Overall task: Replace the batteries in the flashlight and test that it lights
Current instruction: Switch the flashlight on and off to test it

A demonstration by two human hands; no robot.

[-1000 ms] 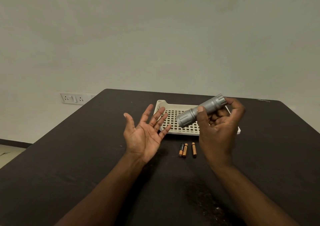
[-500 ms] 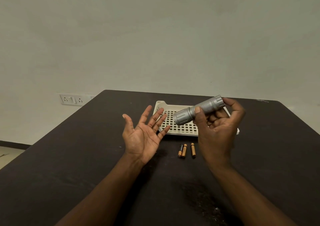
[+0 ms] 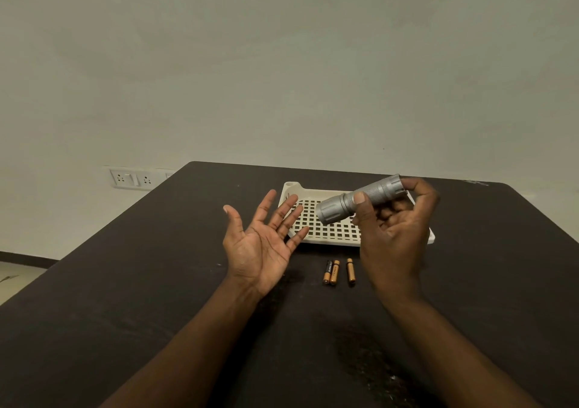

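Gripping silver flashlight [image 3: 357, 199] in right hand [image 3: 393, 235], left hand [image 3: 261, 241] spread flat, hovering over dark table [image 3: 125, 282]; batteries [image 3: 338, 271] near, pale wall [image 3: 282, 63] behind.

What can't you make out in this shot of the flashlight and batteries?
- Head view: the flashlight lens faces away, so lit or unlit cannot be told.
- Its tail end is covered by the right hand.
- Print on the batteries is too small to read.
- The tray right side hides behind that hand.
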